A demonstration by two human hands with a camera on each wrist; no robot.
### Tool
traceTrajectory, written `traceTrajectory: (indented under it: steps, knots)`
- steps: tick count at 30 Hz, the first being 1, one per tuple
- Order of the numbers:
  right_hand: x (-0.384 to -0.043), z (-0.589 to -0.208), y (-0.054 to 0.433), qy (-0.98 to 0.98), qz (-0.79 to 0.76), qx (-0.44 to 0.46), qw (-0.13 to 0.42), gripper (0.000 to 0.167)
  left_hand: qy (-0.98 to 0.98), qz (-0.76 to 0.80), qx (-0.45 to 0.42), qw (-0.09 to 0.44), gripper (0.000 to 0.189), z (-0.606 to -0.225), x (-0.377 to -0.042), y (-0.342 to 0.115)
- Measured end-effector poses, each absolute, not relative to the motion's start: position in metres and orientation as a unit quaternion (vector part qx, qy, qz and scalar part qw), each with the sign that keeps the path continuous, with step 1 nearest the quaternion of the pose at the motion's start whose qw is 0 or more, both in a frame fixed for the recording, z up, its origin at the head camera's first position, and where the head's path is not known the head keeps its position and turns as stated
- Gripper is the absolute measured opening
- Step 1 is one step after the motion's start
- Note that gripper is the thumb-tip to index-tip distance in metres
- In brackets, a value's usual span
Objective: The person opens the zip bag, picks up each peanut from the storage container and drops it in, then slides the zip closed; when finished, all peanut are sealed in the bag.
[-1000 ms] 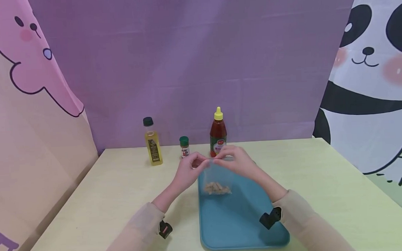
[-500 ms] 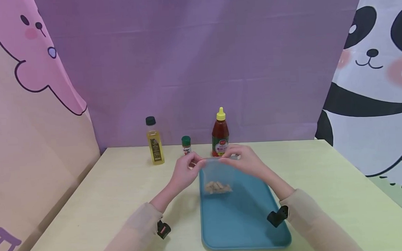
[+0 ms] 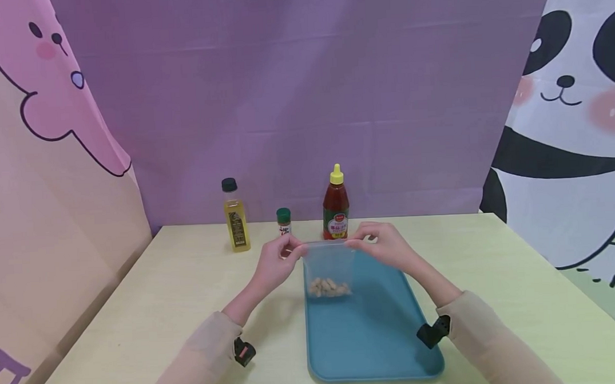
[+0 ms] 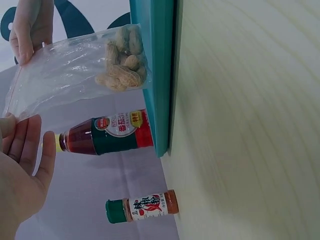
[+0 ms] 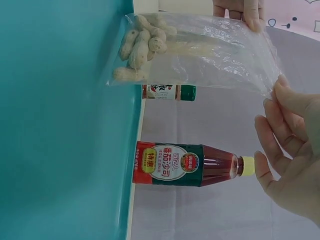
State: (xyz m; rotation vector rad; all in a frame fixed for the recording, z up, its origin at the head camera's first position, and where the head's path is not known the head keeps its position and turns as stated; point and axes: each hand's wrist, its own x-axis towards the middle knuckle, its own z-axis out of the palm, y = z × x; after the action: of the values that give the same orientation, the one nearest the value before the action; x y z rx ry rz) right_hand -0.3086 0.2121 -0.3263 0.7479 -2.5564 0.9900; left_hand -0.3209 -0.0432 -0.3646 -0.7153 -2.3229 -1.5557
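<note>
A clear zip-top plastic bag hangs upright over the blue tray, stretched flat between the two hands. Several peanuts in their shells lie gathered at its bottom. My left hand pinches the bag's top left corner between thumb and forefinger. At the opposite top corner my right hand pinches it the same way, the other fingers loosely curved, as the right wrist view shows. Whether the bag's lower edge touches the tray I cannot tell.
Behind the tray stands a tomato ketchup bottle with a yellow nozzle. A small green-capped spice jar and a bottle of yellow oil stand to its left on the pale table. A purple cloth hangs behind.
My hands have moved apart, from almost touching at the middle of the bag's top edge to its two corners. The bag now hangs wider and flatter.
</note>
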Motion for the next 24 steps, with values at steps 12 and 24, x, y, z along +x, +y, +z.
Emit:
traceTrajectory:
  steps: [12, 24]
  knots:
    - [-0.306, -0.32, 0.19, -0.867, 0.378, 0.275, 0.174, 0.012, -0.779, -0.559, -0.268, 0.094, 0.013, -0.353, -0.321, -0.069]
    - [-0.3, -0.321, 0.139, -0.816, 0.489, 0.302, 0.06, 0.02, -0.801, -0.526, -0.282, -0.054, 0.026, -0.329, -0.32, -0.142]
